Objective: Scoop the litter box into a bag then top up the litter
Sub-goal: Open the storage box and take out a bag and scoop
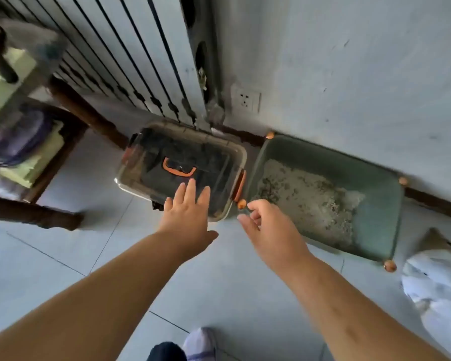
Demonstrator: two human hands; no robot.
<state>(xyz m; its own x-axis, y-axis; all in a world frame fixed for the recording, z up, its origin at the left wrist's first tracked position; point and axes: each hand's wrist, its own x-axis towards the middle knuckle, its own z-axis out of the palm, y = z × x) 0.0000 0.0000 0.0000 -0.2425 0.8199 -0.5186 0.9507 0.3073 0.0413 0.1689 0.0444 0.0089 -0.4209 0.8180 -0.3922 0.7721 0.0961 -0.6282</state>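
Litter box (375, 204): green, on floor (219, 295), litter (297, 194) inside. Lidded bin (167, 149) just beside it. Left hand (188, 212) spread above bin; right hand (268, 227) loosely curled, empty.

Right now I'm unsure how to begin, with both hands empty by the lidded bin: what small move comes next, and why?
Probably lift the orange latch with the right hand while the left hand steadies the lid. The bin is closed, both hands hold nothing, and the right fingers are beside that latch.
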